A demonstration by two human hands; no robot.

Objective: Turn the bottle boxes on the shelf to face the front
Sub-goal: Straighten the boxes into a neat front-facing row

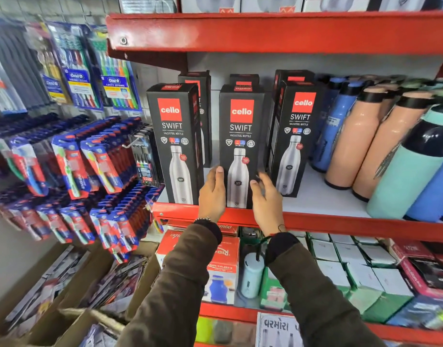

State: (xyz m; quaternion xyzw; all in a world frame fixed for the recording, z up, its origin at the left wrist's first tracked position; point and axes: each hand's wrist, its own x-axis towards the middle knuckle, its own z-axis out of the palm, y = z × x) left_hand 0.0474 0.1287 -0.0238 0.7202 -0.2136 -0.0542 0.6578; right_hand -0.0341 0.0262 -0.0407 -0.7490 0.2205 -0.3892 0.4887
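Shelf (pixel 323 204): white deck, red front lip, three black bottle boxes upright along the front edge.
Left box (pixel 174 144): front panel forward, turned slightly so its right side shows.
Middle box (pixel 240 146): front panel square to the camera, base at the lip.
Right box (pixel 294 136): front panel forward, angled a little, left side visible; set slightly further back than the middle one.
More black boxes (pixel 244 80) behind, in a second row, mostly hidden.
Left hand (pixel 211 191): flat against lower left edge of middle box, thumb on the front face, fingers tucked out of sight between left and middle boxes.
Right hand (pixel 266 199): against lower right edge of middle box, thumb tip touching the front face, fingers curled round the side toward the right box.
Both hands together clasping the middle box from either side; each hand loosely spread, not fisted.
Right of boxes: loose bottles (pixel 365 136), blue, peach and teal, leaning on the same deck.
Left of shelf: toothbrush packs (pixel 73 156) hanging on pegs.
Below: lower shelf with cartons (pixel 350 266).
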